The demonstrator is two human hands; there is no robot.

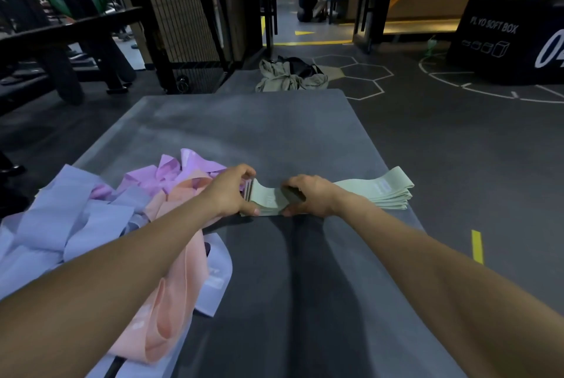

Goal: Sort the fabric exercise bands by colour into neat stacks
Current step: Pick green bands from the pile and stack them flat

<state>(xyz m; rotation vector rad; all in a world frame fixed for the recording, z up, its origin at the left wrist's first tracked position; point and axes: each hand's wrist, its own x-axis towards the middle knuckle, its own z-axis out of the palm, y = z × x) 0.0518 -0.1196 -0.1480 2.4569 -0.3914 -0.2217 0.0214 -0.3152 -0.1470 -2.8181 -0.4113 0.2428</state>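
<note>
Mint-green bands (375, 191) lie in a flat stack at the centre right of the frame, on the grey counter (274, 127). The left hand (233, 193) pinches the stack's left end, thumb at the near edge and fingers (245, 171) curled over the far edge. The right hand (308, 196) presses down on the middle, its fingers bent onto the top band, thumb at the near edge. To do this squaring-up well, both hands should probably nudge the edges inward together, so the layers line up without the top bands sliding. The stack looks several layers thick, soft and flat, its right end rounded. At the lower left of the frame the lilac bands (183, 170), peach bands (171, 286) and pale blue bands (61, 225) lie tangled in one loose heap, unsorted.
</note>
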